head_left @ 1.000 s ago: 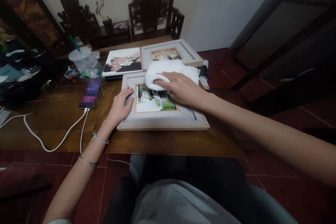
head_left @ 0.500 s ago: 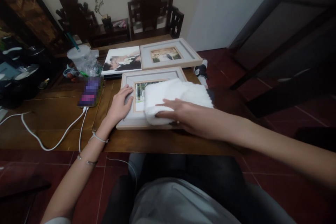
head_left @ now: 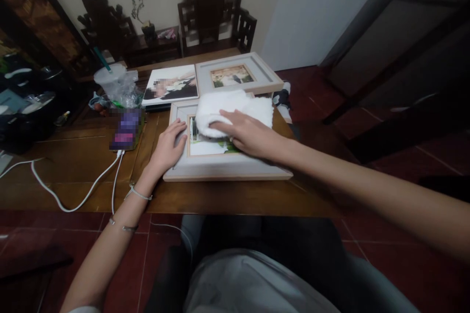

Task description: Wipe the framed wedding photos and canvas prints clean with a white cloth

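Note:
A light wooden picture frame (head_left: 227, 168) lies flat on the table near its front edge, a photo inside it partly covered. My left hand (head_left: 172, 144) rests on the frame's left side with its fingers stretched out. In my right hand (head_left: 247, 134) is a folded white fluffy cloth (head_left: 223, 105), pressed against the upper part of the frame. The cloth hides much of the photo and the frame's upper edge. Behind it lie a second framed picture (head_left: 235, 78) and an unframed photo panel (head_left: 172, 83), side by side.
On the wooden table (head_left: 84, 168), a phone (head_left: 127, 129) is plugged into white cables (head_left: 60, 205) at the left. Beyond it stand a plastic cup (head_left: 110, 76) with a straw and a crumpled clear bag (head_left: 127, 90). Dark carved chairs (head_left: 211, 5) are by the wall.
My right hand has moved the cloth up and to the left across the frame, uncovering the lower part of the photo and the frame's lower right corner. My left hand stays in place.

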Demonstrator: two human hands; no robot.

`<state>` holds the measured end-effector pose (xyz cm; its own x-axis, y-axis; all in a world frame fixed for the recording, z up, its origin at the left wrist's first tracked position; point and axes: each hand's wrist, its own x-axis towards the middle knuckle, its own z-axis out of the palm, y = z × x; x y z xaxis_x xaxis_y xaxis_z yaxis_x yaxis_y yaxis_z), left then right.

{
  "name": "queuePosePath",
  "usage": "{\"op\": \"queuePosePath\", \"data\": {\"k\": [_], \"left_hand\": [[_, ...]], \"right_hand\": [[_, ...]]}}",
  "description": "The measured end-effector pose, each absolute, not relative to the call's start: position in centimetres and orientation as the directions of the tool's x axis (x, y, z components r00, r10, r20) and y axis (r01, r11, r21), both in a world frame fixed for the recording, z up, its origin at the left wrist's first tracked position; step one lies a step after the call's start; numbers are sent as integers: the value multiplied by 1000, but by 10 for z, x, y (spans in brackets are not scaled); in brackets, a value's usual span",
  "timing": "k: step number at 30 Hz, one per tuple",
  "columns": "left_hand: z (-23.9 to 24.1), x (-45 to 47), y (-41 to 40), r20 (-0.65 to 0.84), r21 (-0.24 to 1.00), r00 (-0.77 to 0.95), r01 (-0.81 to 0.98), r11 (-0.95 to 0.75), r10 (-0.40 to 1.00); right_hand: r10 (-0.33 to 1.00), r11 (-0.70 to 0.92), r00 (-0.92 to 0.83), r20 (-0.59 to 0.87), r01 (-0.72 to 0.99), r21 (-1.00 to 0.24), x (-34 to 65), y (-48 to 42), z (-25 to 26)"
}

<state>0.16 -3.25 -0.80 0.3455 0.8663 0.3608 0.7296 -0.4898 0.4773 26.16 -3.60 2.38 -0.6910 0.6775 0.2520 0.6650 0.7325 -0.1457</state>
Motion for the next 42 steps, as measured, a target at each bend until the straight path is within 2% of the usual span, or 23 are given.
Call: {"op": "queuePosePath", "data": {"k": [4, 8, 14, 18, 21, 25, 29, 34, 37, 42], "left_hand": [[-9, 0, -32, 356, 464, 352, 737, -491, 865], [-9, 0, -32, 366, 476, 345, 729, -492, 865], [-8, 1, -34, 369, 482, 334, 729, -486, 867], [-7, 1, -35, 370, 485, 330, 729, -483, 869], [-6, 2, -35, 361, 486, 324, 735, -473, 874], [-7, 2, -35, 364, 487, 330, 730, -480, 871], [-8, 1, -33, 371, 491, 331, 723, -486, 867], [-7, 1, -33, 354, 499, 337, 720, -481, 872], [-7, 1, -33, 355, 500, 332, 723, -478, 874], [-9, 2, -33, 370, 498, 322, 724, -478, 872]], "right_hand": [[727, 667, -625, 285, 741, -75, 254, 5, 24], [716, 693, -671, 194, 716, -80, 249, 7, 27], [630, 757, -776, 23, 606, -245, 257, -56, 49], [526, 778, -850, -4, 483, -403, 268, -101, 69], [529, 753, -849, 6, 466, -464, 271, -123, 75], [558, 777, -827, 64, 494, -389, 267, -116, 58], [591, 799, -794, 139, 553, -237, 265, -69, 35], [652, 746, -709, 269, 664, -58, 263, -3, 27], [680, 723, -691, 246, 688, -63, 259, 9, 27], [647, 758, -755, 104, 624, -191, 258, -27, 35]]}}
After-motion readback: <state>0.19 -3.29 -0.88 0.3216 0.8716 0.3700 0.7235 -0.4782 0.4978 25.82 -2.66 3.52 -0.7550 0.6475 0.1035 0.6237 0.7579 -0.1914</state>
